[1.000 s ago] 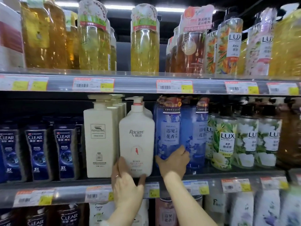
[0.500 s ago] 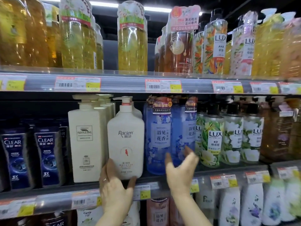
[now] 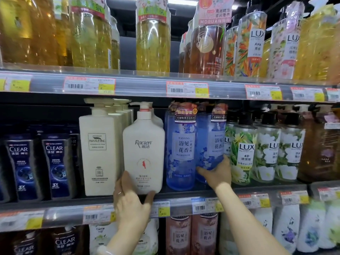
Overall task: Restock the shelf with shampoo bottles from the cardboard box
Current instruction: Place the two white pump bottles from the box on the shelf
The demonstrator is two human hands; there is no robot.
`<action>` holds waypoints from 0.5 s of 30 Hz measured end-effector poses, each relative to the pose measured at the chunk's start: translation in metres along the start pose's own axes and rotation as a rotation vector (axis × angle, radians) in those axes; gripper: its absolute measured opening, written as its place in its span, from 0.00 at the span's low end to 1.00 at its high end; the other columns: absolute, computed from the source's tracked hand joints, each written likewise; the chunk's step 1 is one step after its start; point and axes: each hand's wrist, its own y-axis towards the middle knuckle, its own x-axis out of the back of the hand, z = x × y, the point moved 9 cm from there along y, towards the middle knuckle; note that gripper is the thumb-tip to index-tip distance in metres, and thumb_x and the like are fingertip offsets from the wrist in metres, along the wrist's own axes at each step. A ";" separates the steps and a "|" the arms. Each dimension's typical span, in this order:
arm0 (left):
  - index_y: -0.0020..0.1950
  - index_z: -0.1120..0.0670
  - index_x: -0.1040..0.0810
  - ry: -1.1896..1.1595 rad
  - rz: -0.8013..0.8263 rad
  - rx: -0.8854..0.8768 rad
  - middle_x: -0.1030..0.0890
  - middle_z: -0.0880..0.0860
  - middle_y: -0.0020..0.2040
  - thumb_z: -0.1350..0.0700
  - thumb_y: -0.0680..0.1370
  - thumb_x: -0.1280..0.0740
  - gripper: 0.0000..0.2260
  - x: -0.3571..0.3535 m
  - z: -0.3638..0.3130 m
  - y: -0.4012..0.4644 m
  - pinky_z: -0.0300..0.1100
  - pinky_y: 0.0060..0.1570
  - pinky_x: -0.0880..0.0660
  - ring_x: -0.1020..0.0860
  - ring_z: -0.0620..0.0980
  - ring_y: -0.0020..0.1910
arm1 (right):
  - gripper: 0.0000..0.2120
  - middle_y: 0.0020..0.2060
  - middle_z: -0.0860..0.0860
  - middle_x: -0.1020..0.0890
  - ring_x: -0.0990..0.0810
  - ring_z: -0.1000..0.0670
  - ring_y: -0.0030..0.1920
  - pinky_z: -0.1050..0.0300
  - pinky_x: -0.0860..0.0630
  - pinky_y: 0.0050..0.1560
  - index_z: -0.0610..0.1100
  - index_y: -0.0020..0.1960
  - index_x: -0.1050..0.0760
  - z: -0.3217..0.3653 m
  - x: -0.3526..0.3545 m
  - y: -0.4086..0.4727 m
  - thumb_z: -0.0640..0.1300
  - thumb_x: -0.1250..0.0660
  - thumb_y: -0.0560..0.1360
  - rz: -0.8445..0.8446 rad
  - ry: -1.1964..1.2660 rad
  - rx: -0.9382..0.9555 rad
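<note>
A white Raclen pump bottle (image 3: 143, 153) stands at the front of the middle shelf (image 3: 184, 195). My left hand (image 3: 131, 203) cups its base, thumb on one side and fingers on the other. Two blue flower-printed bottles stand to its right. My right hand (image 3: 217, 173) wraps the lower part of the right-hand blue bottle (image 3: 211, 144); the left blue bottle (image 3: 181, 150) stands free. The cardboard box is out of view.
A cream Hanxueting pump bottle (image 3: 100, 148) stands just left of the Raclen bottle, dark Clear bottles (image 3: 55, 162) beyond it. Green Lux bottles (image 3: 244, 153) crowd the right. Yellow and amber bottles fill the top shelf (image 3: 147, 85). More bottles sit below.
My right hand left the left blue bottle, opened in the air, then closed on the right blue bottle. My left hand stayed on the Raclen bottle's base. The view shifted right.
</note>
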 end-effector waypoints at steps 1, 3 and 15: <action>0.75 0.57 0.50 0.003 0.001 0.001 0.42 0.60 0.73 0.49 0.70 0.27 0.43 0.001 -0.001 0.000 0.51 0.70 0.41 0.41 0.61 0.71 | 0.43 0.60 0.40 0.27 0.27 0.40 0.61 0.45 0.27 0.61 0.38 0.64 0.37 0.001 0.003 -0.004 0.47 0.19 0.56 -0.032 -0.062 -0.010; 0.75 0.58 0.50 0.013 0.005 -0.001 0.42 0.61 0.73 0.49 0.70 0.27 0.43 0.002 -0.002 0.000 0.51 0.70 0.41 0.40 0.61 0.71 | 0.48 0.63 0.39 0.30 0.30 0.40 0.64 0.43 0.28 0.62 0.37 0.68 0.39 0.003 0.008 -0.013 0.51 0.20 0.57 -0.092 -0.174 -0.038; 0.75 0.57 0.50 -0.003 0.012 -0.015 0.40 0.61 0.72 0.50 0.70 0.27 0.43 0.003 -0.001 0.002 0.52 0.71 0.41 0.40 0.61 0.71 | 0.50 0.65 0.39 0.35 0.34 0.37 0.65 0.40 0.32 0.63 0.36 0.70 0.44 0.006 0.018 -0.029 0.53 0.21 0.59 -0.193 -0.234 -0.075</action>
